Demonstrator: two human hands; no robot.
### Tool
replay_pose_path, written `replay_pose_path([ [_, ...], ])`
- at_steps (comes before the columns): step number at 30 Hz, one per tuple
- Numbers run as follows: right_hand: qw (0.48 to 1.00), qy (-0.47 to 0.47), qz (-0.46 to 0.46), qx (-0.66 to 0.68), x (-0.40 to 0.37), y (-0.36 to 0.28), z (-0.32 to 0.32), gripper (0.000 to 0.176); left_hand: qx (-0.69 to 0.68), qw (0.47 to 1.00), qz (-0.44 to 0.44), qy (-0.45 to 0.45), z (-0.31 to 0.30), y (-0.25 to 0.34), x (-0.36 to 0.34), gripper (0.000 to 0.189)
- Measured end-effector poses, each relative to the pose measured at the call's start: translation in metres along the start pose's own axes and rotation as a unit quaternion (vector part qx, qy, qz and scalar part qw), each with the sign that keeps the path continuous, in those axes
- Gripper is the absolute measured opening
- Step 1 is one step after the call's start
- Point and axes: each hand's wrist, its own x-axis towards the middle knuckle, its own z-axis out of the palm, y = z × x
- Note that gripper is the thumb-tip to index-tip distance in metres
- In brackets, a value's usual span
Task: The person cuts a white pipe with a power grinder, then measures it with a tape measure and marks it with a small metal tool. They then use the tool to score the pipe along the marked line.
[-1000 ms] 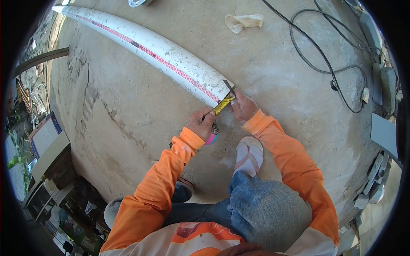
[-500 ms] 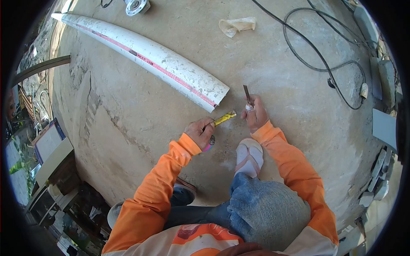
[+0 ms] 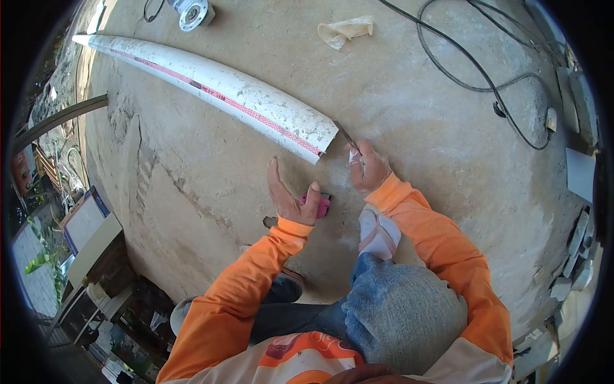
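Note:
A long white pipe point(image 3: 256, 105) with a red printed stripe lies on the concrete. My right hand point(image 3: 371, 169) is closed around a thin dark blade point(image 3: 346, 136), its far tip right at the pipe's cut end. White wrapping covers one of that hand's fingers. My left hand point(image 3: 291, 200) is open, thumb and fingers apart, below the pipe end. Beside its thumb, a pink tape measure point(image 3: 325, 205) rests on the ground, partly covered by the hand.
An angle grinder point(image 3: 193, 13) sits at the top. A crumpled pale glove-like piece point(image 3: 346, 32) lies nearby. Black cable point(image 3: 470, 57) loops at the upper right, ending in a plug point(image 3: 551, 120). Broken slabs point(image 3: 577, 240) line the right edge; clutter fills the lower left.
My left hand has let go of the tape measure, whose yellow strip no longer shows, and opened. My right hand has moved left, bringing the blade to the pipe end.

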Motion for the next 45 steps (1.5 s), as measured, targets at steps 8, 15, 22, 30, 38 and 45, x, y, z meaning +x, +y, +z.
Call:
replay_pose_path([
  [8, 0.999, -0.038, -0.02, -0.031, 0.009, -0.005, 0.015, 0.014, -0.163, 0.911, -0.359, 0.119, 0.04, 0.024, 0.1, 0.106],
  [15, 0.998, -0.036, -0.026, -0.035, 0.007, -0.006, 0.005, 0.015, -0.27, 0.9, -0.282, 0.193, 0.06, -0.003, 0.095, 0.094],
  [22, 0.999, -0.043, -0.016, -0.028, 0.006, -0.009, 0.001, 0.015, -0.292, 0.895, -0.267, 0.205, 0.063, -0.008, 0.093, 0.088],
  [30, 0.995, -0.051, -0.06, -0.054, 0.017, -0.018, 0.008, 0.014, -0.303, 0.898, -0.241, 0.209, 0.062, -0.001, 0.092, 0.083],
  [38, 0.995, -0.055, -0.055, -0.06, 0.018, -0.016, 0.008, 0.016, -0.318, 0.897, -0.234, 0.199, 0.062, -0.005, 0.09, 0.081],
  [45, 0.996, -0.046, -0.059, -0.057, 0.018, -0.016, 0.009, 0.017, -0.298, 0.902, -0.243, 0.195, 0.064, -0.011, 0.089, 0.083],
])
